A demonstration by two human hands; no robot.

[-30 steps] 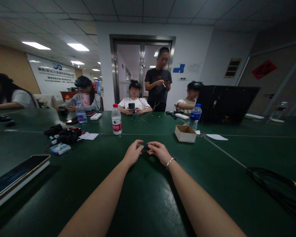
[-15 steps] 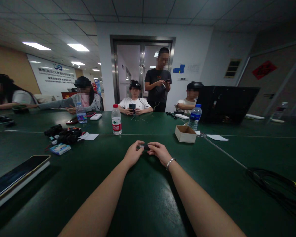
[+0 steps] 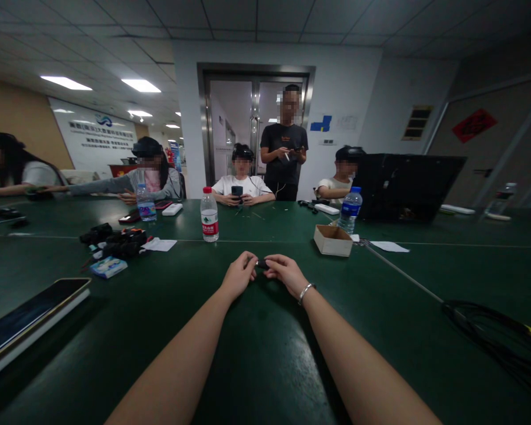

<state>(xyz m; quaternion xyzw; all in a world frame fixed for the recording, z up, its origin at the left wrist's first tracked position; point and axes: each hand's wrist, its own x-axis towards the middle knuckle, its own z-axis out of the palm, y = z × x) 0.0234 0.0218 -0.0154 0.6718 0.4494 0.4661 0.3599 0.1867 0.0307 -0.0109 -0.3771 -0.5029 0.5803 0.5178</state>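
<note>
Between my two hands, just above the green table, is a small black stick-like object with a short shiny silver end. It is too small to name its kind for certain. My right hand pinches the black body between thumb and fingertips; a silver bracelet circles that wrist. At the silver end, the thumb and fingers of my left hand are closed together. They cover most of that end.
Ahead stand a red-capped water bottle, a small open carton and a blue-capped bottle. Left lie a large phone, black gear and a tissue pack; right, a coiled black cable. Several people are across the table.
My left fingertips have shifted slightly over the silver end, so less of it shows. My right hand has stayed in place. The standing person across the table has raised their head.
</note>
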